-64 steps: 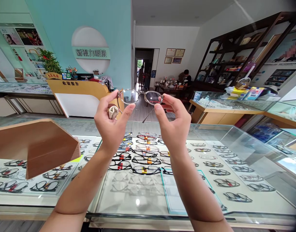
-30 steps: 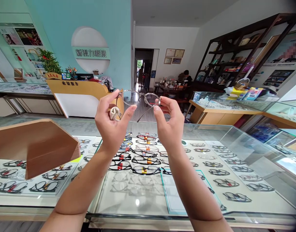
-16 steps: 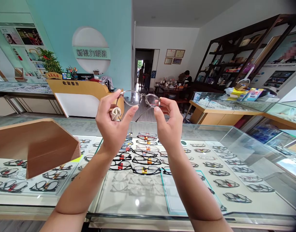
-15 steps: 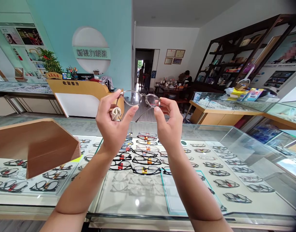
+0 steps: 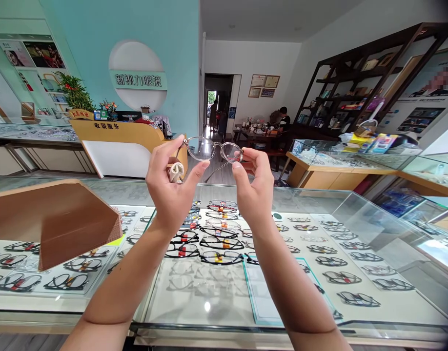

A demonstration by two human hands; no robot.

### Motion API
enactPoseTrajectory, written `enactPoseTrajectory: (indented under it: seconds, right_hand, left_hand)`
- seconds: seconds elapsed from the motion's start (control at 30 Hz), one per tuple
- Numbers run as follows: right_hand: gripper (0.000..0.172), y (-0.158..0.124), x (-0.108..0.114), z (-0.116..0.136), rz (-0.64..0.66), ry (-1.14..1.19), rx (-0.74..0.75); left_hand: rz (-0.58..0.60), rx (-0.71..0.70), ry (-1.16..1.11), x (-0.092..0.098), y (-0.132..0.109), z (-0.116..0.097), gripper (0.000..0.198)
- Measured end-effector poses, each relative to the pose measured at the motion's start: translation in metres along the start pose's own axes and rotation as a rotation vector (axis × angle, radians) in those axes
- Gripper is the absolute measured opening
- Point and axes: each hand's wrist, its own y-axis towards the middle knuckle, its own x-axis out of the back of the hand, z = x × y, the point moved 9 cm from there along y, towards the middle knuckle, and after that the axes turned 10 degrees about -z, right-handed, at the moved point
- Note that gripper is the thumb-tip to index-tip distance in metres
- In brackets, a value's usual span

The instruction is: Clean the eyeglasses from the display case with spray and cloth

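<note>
A pair of thin-rimmed eyeglasses (image 5: 217, 144) is held up in the air above the glass display case. My left hand (image 5: 173, 183) grips the frame at its left end and also has a folded pale cloth (image 5: 176, 172) tucked in its curled fingers. At the other end, the thumb and fingers of my right hand (image 5: 254, 183) pinch the frame beside the right lens. One thin temple arm slants down below the lenses between my hands.
Rows of eyeglasses (image 5: 222, 243) lie inside the glass case (image 5: 209, 312) below. A brown board-like object (image 5: 73, 219) rests at the left. Behind stand a yellow-and-white counter (image 5: 117, 151), a dark shelf (image 5: 341, 87) and a seated person (image 5: 283, 118).
My right hand has shifted very slightly left, and the right end of the glasses has tilted a little. Both hands keep their hold.
</note>
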Motion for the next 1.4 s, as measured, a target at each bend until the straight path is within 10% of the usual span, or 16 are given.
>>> enactPoseTrajectory:
  seconds: [1.4]
  right_hand:
    - [0.036,0.0,0.017,0.034,-0.1,-0.033,0.189]
  left_hand:
    - [0.089,0.229,-0.05,-0.009,-0.004,0.034,0.049]
